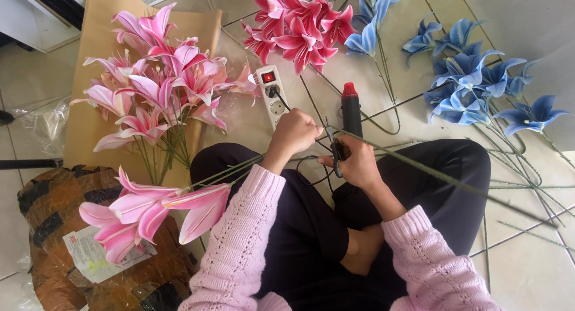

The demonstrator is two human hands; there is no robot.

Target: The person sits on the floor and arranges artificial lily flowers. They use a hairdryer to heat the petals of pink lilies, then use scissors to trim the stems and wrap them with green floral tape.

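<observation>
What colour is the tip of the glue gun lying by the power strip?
Red, on a black body: the glue gun shows clearly in the head view, beside the white power strip.

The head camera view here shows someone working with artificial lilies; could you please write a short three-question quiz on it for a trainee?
1. True or false: the right hand holds scissors.
2. What does the left hand grip: A) the power strip, B) a green stem with pink lilies, C) a blue lily?
3. What colour is the tip of the black glue gun on the floor?

Key: 1 true; 2 B; 3 red.
</observation>
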